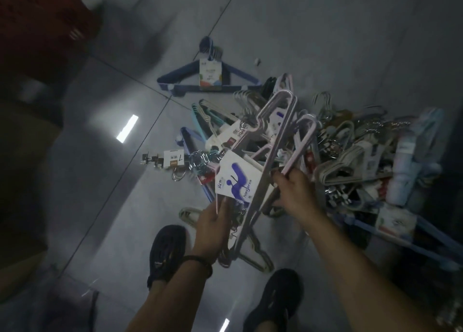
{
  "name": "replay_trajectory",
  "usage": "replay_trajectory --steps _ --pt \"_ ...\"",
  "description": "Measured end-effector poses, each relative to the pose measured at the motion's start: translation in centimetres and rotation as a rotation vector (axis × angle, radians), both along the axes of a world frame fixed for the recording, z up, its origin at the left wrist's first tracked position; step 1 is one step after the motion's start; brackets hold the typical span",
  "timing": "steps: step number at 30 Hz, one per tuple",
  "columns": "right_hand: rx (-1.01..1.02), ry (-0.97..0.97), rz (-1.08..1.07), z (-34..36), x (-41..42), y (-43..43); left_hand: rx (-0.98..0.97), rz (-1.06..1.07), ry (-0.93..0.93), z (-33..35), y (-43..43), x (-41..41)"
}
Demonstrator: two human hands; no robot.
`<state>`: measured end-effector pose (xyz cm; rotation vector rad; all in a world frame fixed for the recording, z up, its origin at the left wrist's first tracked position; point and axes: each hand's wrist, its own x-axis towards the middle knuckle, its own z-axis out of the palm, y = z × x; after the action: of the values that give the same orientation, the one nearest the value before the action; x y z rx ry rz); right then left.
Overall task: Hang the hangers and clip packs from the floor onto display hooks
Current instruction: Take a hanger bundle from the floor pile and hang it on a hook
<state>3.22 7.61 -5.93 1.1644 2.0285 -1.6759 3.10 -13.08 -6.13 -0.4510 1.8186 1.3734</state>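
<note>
**Pink hanger pack held over the floor pile**

Head view: the left hand (210, 229) pinches a pink hanger pack (264, 181) beside its label card (235, 181). The right hand (295, 194) curls round its bars. The hanger pile (350, 156) lies on the tiled floor (125, 219), towards its right edge.

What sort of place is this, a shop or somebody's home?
Probably a shop or its stockroom, though that is not certain. A heap of hanger packs with printed retail cards lies on a grey tiled floor, and the left hand and right hand hold a carded pink hanger pack.
</note>
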Motion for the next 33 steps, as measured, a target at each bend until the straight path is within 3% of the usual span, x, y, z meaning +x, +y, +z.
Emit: replay_trajectory --steps 7,10,12,17,21,23,24,27,29,33 --pt "-0.32 0.076 -0.203 4.9 2.5 2.4 0.051 -0.201 0.135 5.6 1.2 -1.1" --pt "-0.494 0.085 -0.313 10.1 3.8 3.3 -0.011 -0.282 0.243 10.3 2.4 -2.0" --pt "-0.482 0.076 -0.282 15.4 4.5 4.1 -0.052 -0.316 0.28 14.5 3.4 -3.0" --pt "0.182 -0.083 0.015 35.6 4.5 7.1 -0.094 -0.518 0.504 29.1 6.2 -6.0" --pt "0.839 0.293 0.188 56.2 2.4 7.2 -0.128 -0.689 0.734 43.1 8.7 -7.7" --pt "1.095 0.184 0.48 63.8 0.9 8.5 -0.102 -0.764 0.932 51.2 9.9 -8.0" --pt "1.073 0.055 0.605 67.2 0.3 9.6 -0.08 -0.82 1.027 55.4 10.5 -8.0" --pt "0.616 -0.16 0.7 75.9 0.2 13.1 -0.059 -0.984 1.276 65.8 11.9 -8.4" --pt "0.501 -0.128 0.651 78.7 2.2 14.6 -0.047 -1.072 1.4 71.3 13.0 -8.5" --pt "0.428 0.085 0.292 81.6 8.5 14.2 -0.138 -1.225 1.599 79.2 15.5 -8.7"
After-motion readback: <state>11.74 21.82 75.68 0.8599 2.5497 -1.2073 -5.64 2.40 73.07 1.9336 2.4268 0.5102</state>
